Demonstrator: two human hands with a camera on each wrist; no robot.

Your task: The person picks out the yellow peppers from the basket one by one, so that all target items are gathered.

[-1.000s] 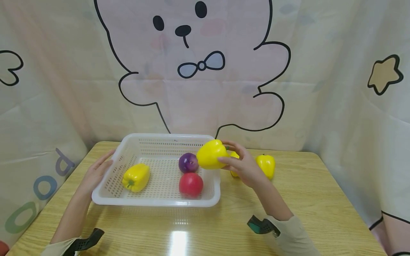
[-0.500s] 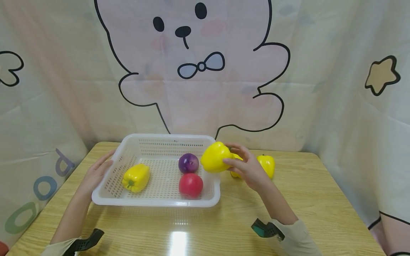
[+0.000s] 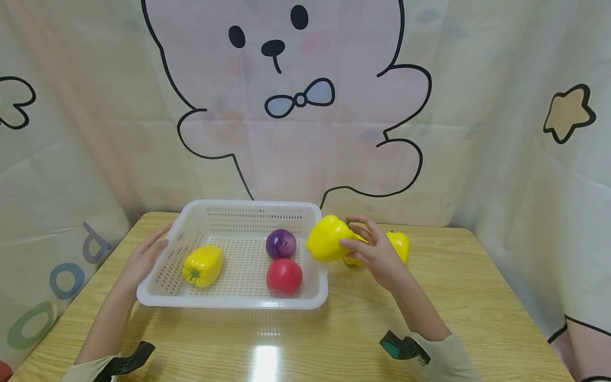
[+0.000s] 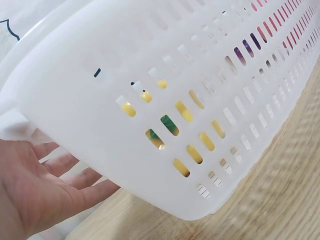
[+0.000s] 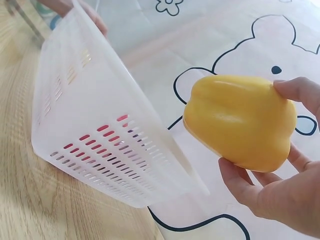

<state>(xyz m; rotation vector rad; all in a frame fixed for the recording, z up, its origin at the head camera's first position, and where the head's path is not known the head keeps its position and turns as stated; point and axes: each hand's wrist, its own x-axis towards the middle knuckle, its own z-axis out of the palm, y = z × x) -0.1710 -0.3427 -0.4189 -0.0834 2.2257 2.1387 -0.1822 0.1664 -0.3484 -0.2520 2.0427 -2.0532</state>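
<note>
item: yellow bell pepper (image 3: pixel 329 239), in the right hand (image 3: pixel 380 258), pinched between thumb and fingers, stem end toward the hand; held up at the basket's right end, apart from the rim in the right wrist view.

item: white perforated plastic basket (image 3: pixel 234 302), rectangular, on a wood-grain table (image 3: pixel 477 297). left hand (image 3: pixel 143 260) at its left end, fingers fairly straight, touching the outside below the rim.

contents: second yellow bell pepper (image 3: pixel 202 266), lying at left, green stem toward the near side; round purple produce piece (image 3: pixel 280 244) at right; round red produce piece (image 3: pixel 284 277) just in front of it.

loose: two further yellow bell peppers (image 3: pixel 400 246) on the table right of the basket, both partly hidden by the right hand.

backdrop: pale printed curtain (image 3: pixel 458 106), bear with blue bow tie.
</note>
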